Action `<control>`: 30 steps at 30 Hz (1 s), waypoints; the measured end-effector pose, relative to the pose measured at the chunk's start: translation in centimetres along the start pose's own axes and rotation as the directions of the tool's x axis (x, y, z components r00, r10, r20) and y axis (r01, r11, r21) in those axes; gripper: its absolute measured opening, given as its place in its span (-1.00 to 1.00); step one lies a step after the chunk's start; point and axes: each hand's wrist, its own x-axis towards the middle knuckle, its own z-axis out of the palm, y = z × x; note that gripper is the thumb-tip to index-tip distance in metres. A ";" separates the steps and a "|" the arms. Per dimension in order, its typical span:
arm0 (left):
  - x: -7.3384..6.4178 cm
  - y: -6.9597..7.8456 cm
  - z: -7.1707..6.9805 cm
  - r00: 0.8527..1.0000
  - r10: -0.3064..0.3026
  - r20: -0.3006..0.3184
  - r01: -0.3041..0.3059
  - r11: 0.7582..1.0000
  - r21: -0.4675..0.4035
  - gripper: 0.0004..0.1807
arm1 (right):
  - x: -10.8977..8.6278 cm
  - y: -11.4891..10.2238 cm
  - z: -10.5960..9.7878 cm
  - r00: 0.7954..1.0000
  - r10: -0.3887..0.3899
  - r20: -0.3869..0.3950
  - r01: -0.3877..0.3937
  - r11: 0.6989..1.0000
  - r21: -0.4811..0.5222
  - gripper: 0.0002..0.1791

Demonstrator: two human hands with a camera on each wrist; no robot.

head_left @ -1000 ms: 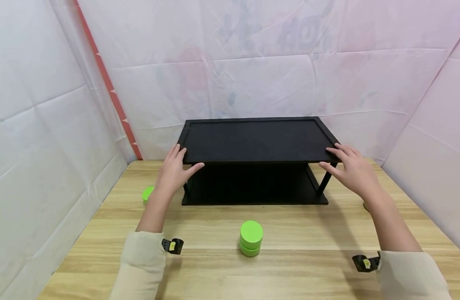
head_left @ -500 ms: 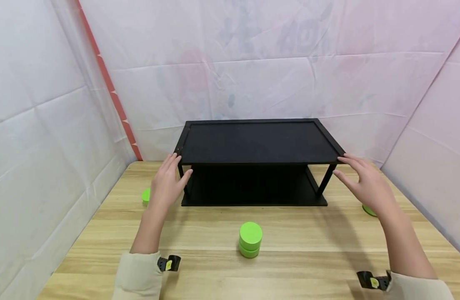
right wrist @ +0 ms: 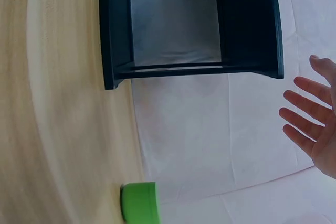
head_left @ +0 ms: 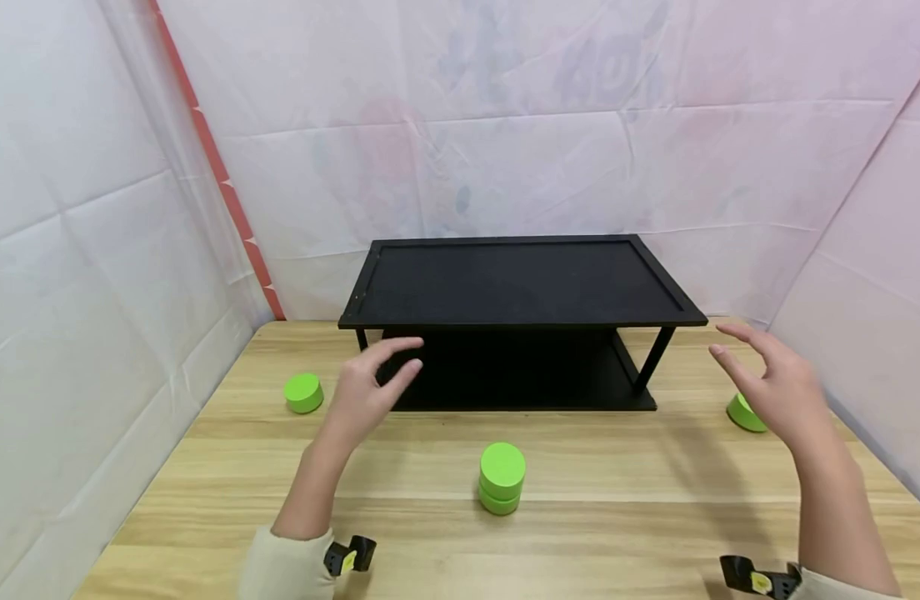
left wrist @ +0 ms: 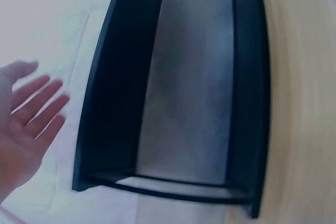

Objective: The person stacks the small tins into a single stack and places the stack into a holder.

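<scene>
Head view: right green cylinder [head_left: 747, 414] partly covered by the right hand [head_left: 790, 396]. Left hand [head_left: 358, 396] blocks the near left corner of the black two-tier rack [head_left: 516, 283] and the foot of its front left post; back of the lower tier lost in shadow. Both sleeves cut by the bottom edge, left [head_left: 291, 567] and right [head_left: 835, 588]. Yellow wrist tags [head_left: 348, 562] too small to read. Backdrop lettering [head_left: 606, 67] faint, illegible. Wrist views: rack runs off the top in both; each hand cropped at the outer edge; right cylinder clipped at the bottom; left view's wood surface [left wrist: 304, 119] blurred.
</scene>
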 end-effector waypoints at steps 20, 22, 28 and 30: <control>-2.4 -1.8 5.7 0.728 -0.067 0.682 0.382 0.866 -0.323 -0.29 | -1.5 4.0 -0.7 0.966 0.260 -0.006 -0.259 0.963 0.075 -0.39; -2.8 -2.6 6.3 0.720 -0.088 0.688 0.402 0.862 -0.309 -0.27 | -1.6 4.5 -0.5 0.963 0.268 -0.017 -0.266 0.961 0.073 -0.39; -3.5 -3.9 7.5 0.702 -0.065 0.710 0.400 0.860 -0.316 -0.26 | -2.0 6.4 0.2 0.946 0.323 -0.014 -0.319 0.941 0.115 -0.32; -3.5 -3.9 7.7 0.700 -0.052 0.712 0.393 0.861 -0.323 -0.26 | -2.1 7.0 0.4 0.936 0.352 0.004 -0.349 0.927 0.136 -0.29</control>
